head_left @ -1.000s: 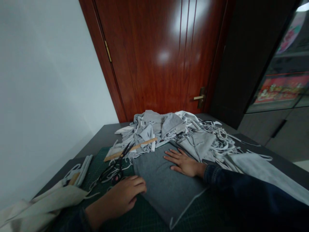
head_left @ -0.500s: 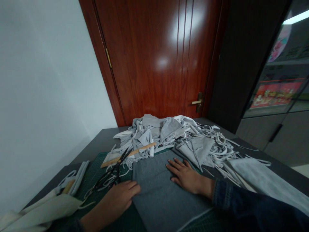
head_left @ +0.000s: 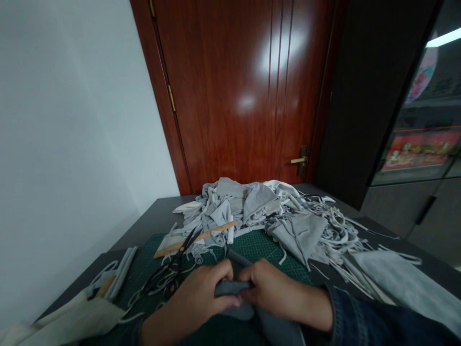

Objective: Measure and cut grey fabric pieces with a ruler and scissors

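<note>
My left hand [head_left: 201, 295] and right hand [head_left: 275, 290] meet low over the green cutting mat [head_left: 264, 250], both closed, fingers curled around a bunched fold of dark grey fabric [head_left: 232, 288]. The rest of the cloth hangs below my hands onto the mat. My forearms angle inward from either side, the right in a denim sleeve [head_left: 360, 319]. Black scissors [head_left: 176, 266] lie just beside my left hand.

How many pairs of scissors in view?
1: black-handled scissors lying on the green cutting mat, just beyond the left hand, tangled with white strips. More could be hidden under the grey fabric scrap heap.
</note>
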`<act>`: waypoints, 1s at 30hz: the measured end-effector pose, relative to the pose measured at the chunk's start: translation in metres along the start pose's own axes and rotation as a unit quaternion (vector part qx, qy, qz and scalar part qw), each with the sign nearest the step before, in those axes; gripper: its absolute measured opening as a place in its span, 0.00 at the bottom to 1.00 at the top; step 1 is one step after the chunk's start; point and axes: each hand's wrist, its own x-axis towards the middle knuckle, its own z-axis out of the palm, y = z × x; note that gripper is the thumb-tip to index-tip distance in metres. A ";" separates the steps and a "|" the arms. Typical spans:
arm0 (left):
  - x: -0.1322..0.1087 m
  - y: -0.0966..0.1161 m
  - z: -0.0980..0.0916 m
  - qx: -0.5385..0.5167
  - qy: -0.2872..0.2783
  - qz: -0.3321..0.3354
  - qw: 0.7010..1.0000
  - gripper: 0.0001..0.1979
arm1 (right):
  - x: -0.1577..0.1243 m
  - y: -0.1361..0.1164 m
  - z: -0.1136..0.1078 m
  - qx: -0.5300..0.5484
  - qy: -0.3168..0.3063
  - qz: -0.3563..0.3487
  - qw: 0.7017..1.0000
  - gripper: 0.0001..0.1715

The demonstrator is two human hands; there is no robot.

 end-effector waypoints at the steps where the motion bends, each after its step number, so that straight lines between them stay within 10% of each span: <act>1: -0.001 -0.005 -0.003 -0.020 -0.026 0.004 0.999 0.13 | -0.004 0.002 -0.013 -0.006 -0.006 -0.005 1.000 0.04; 5: 0.010 -0.035 -0.026 -0.056 -0.111 0.074 0.990 0.16 | -0.013 0.007 -0.074 -0.040 -0.003 -0.059 0.997 0.05; 15: 0.097 -0.035 -0.163 -0.010 0.200 0.043 0.979 0.12 | 0.050 0.000 -0.207 -0.213 0.231 -0.024 0.949 0.05; 18: 0.097 -0.025 -0.175 0.002 0.354 0.077 0.932 0.10 | 0.044 -0.005 -0.215 -0.259 0.368 -0.094 0.888 0.04; 20: 0.094 -0.023 -0.173 0.027 0.317 0.096 0.943 0.06 | 0.036 -0.005 -0.209 -0.300 0.370 -0.146 0.867 0.05; 23: 0.089 -0.025 -0.172 0.047 0.210 0.086 0.973 0.06 | 0.026 0.001 -0.200 -0.321 0.326 -0.137 0.879 0.09; 27: 0.085 -0.028 -0.183 0.026 0.326 0.017 0.945 0.07 | 0.020 0.007 -0.201 -0.296 0.366 -0.104 0.876 0.10; 30: 0.081 -0.029 -0.188 -0.065 0.287 0.003 0.956 0.10 | 0.018 0.008 -0.210 -0.191 0.315 -0.124 0.921 0.09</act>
